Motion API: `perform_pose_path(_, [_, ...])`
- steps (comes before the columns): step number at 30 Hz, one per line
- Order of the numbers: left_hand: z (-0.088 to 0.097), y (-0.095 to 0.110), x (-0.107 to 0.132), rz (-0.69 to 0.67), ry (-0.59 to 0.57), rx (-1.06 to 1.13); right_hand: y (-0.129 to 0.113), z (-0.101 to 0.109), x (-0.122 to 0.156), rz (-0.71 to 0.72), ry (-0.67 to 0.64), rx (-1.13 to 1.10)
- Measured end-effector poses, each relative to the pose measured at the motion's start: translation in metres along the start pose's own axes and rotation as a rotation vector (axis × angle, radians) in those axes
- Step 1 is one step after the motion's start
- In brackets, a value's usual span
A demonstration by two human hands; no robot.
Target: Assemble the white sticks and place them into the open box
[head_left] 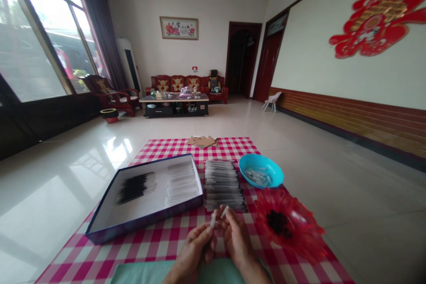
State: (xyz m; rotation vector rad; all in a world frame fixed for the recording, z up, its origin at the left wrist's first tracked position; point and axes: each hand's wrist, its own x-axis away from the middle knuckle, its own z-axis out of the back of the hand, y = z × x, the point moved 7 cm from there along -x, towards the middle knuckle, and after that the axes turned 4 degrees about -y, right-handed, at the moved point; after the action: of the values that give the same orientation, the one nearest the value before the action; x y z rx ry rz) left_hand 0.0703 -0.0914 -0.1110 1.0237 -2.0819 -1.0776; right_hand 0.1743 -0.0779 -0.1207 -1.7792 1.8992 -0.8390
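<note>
My left hand and my right hand are close together above the near edge of a pink-checked cloth. My left hand pinches a small white tube between its fingertips. A similar white tube sits in the fingers of my right hand. Just ahead lies a row-stacked pile of thin sleeved sticks. To the right, a blue plastic bowl holds white pieces, and a red glass dish holds a dark heap.
To the left, an open blue-rimmed box holds black-tipped and pale sticks in rows. A folded green cloth lies under my wrists. Flattened cardboard lies on the far cloth edge. Tiled floor surrounds the cloth.
</note>
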Motion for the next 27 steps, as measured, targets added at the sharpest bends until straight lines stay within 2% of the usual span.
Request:
perform_pose_path(4, [0.007,0.000,-0.005,-0.001,-0.046,0.204,0.000,0.000,0.002,0.045,0.021,0.157])
perform_pose_path(8, [0.012,-0.006,-0.006,0.011,-0.054,0.270,-0.004,-0.003,0.006,0.081,0.039,0.365])
perform_pose_path(10, [0.014,-0.008,-0.006,0.026,-0.030,0.284,-0.015,-0.008,0.005,0.108,0.061,0.502])
perform_pose_path(12, [0.016,-0.009,-0.006,0.046,-0.001,0.291,-0.041,-0.014,-0.001,0.187,0.093,0.732])
perform_pose_path(14, [0.017,-0.010,-0.006,0.062,0.012,0.296,-0.079,-0.022,-0.013,0.307,0.118,1.059])
perform_pose_path(15, [0.016,-0.009,-0.006,0.066,0.012,0.299,-0.099,-0.022,-0.022,0.340,0.136,1.130])
perform_pose_path(18, [0.015,-0.008,-0.007,0.051,-0.007,0.307,-0.159,-0.010,-0.051,0.422,0.218,1.285])
perform_pose_path(20, [0.014,-0.007,-0.008,0.040,-0.019,0.309,-0.190,0.004,-0.069,0.460,0.297,1.380])
perform_pose_path(22, [0.013,-0.007,-0.008,0.034,-0.021,0.310,-0.210,0.015,-0.081,0.485,0.353,1.453])
perform_pose_path(24, [0.013,-0.008,-0.009,0.032,-0.014,0.314,-0.219,0.020,-0.086,0.520,0.389,1.502])
perform_pose_path(27, [0.012,-0.007,-0.009,0.025,-0.017,0.329,-0.211,0.008,-0.078,0.590,0.353,1.545])
